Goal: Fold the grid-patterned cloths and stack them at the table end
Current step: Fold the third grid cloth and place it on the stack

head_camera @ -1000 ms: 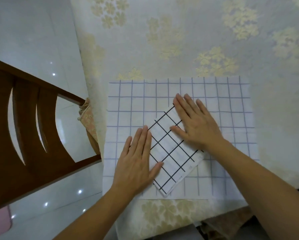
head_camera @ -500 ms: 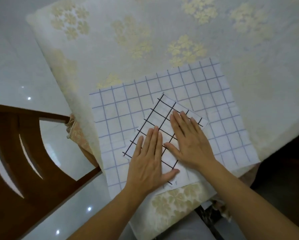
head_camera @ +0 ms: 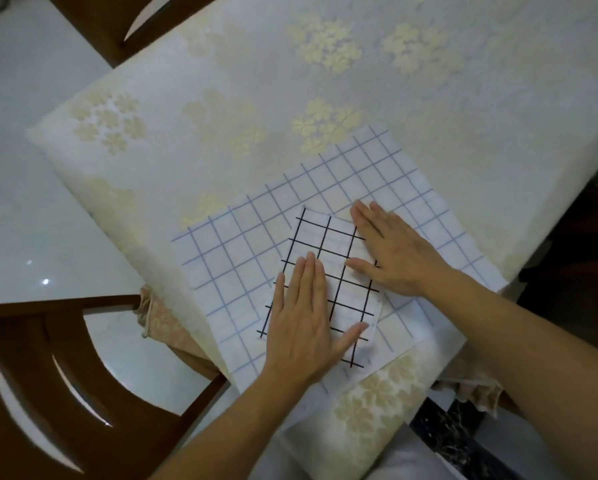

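Item: small folded cloth (head_camera: 333,242), white with a bold black grid, lying flat on a larger cloth (head_camera: 238,258), white with a thin blue grid. The small cloth sits toward the near half of the larger one, turned at a slight angle to the blue lines. The larger cloth is spread open at the near corner of the tabletop (head_camera: 463,116), its left edge running along the table's edge. Left hand (head_camera: 304,323): palm down on the near left part of the black-grid cloth, fingers (head_camera: 311,275) straight and held together, thumb spread out to the right; it presses flat and grips nothing. Right hand (head_camera: 397,254): palm down on the far right edge of the same cloth, partly over the blue-grid cloth beyond it, fingers (head_camera: 370,216) straight and close together, thumb reaching left onto the black grid; it too grips nothing. The two hands are apart, with a strip of black grid showing between them. Surroundings: a pale tablecloth (head_camera: 221,64) with clusters of cream flowers covers the whole tabletop and hangs over its edges; peach patterned fabric (head_camera: 159,320) shows below its left edge. One dark wooden chair (head_camera: 65,393) stands at lower left, another (head_camera: 93,26) at upper left, both on a glossy white floor (head_camera: 31,202).
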Demonstrator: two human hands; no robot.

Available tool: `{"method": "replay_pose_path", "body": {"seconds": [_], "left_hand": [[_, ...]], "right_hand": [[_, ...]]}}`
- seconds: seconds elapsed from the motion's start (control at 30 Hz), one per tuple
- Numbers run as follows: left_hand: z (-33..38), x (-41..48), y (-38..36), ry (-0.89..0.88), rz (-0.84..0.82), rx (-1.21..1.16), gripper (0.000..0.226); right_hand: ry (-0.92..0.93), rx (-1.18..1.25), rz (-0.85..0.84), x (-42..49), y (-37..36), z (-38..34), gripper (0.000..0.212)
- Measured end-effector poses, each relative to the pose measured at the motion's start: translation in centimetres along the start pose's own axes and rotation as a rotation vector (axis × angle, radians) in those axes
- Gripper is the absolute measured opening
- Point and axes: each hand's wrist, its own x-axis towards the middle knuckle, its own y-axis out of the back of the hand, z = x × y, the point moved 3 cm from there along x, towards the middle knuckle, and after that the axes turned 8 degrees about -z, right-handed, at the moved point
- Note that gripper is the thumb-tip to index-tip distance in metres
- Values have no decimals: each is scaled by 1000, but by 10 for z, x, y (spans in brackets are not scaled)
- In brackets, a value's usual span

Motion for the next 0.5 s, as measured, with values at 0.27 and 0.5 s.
{"method": "replay_pose_path", "body": {"seconds": [0.27,0.5], "left_hand": [[-43,107,63,-373,-18,156,59],[-44,150,72,-549,-159,301,48]], "right_hand": [[-170,85,201,-22,38,4,56],[-204,125,120,2,31,4,44]]}}
